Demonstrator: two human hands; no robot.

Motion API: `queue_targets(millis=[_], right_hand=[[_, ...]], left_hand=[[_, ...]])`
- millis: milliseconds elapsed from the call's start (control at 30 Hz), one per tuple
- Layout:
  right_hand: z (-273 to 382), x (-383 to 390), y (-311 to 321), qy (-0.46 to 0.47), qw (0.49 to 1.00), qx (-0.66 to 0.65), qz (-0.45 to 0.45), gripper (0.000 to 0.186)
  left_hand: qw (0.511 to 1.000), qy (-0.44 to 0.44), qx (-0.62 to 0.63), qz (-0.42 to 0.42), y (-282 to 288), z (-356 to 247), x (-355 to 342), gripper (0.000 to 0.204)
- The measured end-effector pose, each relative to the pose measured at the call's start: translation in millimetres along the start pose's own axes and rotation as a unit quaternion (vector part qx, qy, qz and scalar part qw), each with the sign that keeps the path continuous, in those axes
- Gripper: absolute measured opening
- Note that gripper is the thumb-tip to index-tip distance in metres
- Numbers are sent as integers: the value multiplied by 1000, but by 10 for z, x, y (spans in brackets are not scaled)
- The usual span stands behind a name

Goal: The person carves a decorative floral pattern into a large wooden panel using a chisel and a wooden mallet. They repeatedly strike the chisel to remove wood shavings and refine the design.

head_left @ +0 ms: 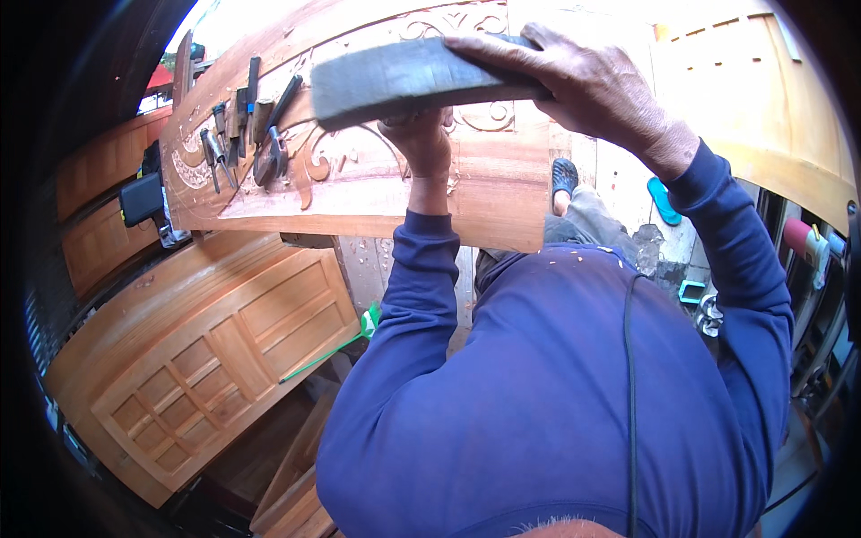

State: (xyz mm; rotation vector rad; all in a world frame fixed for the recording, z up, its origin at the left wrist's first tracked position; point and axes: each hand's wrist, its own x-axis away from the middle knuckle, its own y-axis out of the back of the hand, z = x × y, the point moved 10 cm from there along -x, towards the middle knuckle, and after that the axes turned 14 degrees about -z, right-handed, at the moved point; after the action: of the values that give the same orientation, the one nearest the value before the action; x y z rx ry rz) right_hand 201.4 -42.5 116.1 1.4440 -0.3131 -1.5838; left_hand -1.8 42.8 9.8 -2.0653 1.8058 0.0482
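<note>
A long, dark grey block (395,82) with rounded edges hangs over the carved wooden panel (377,206). My right hand (596,90) grips its right end, with the index finger stretched along the top edge. Just below the block is my left hand (419,145), its fingers curled and partly covered by the block. What those fingers hold, if anything, is hidden. Carved scrolls (314,166) and wood chips show on the panel around my left hand.
Several carving chisels (215,148) and a tool with a dark curved head (272,161) lie on the panel's left part. A panelled wooden door (224,368) leans at the lower left. A teal slipper (664,201) lies on the floor at the right.
</note>
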Motion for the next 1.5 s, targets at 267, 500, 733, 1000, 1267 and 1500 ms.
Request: queue_targets(millis=[267,500,733,1000,1267,1500], right_hand=[[-593,1053,-82,-388,920,-61,14,84],[116,2329,229,-643,735,-161,-144,69],[1430,2277,332,-628,685,-118,-349,52],[2295,2730,-193,-727,576,-88,-363,48],[2856,2745,-519,-726,536,-82,-423,51],[2990,2824,-753,-715,510,-121,-463,64]], left_hand=[[965,219,91,-108,252,256,-572,31],[976,-70,-86,185,41,-710,285,41],[785,-243,-29,569,-264,-993,1107,36],[653,-266,67,706,-159,-889,1392,17],[659,-267,44,702,-314,-642,1440,20],[673,-287,38,681,-325,-651,1464,14]])
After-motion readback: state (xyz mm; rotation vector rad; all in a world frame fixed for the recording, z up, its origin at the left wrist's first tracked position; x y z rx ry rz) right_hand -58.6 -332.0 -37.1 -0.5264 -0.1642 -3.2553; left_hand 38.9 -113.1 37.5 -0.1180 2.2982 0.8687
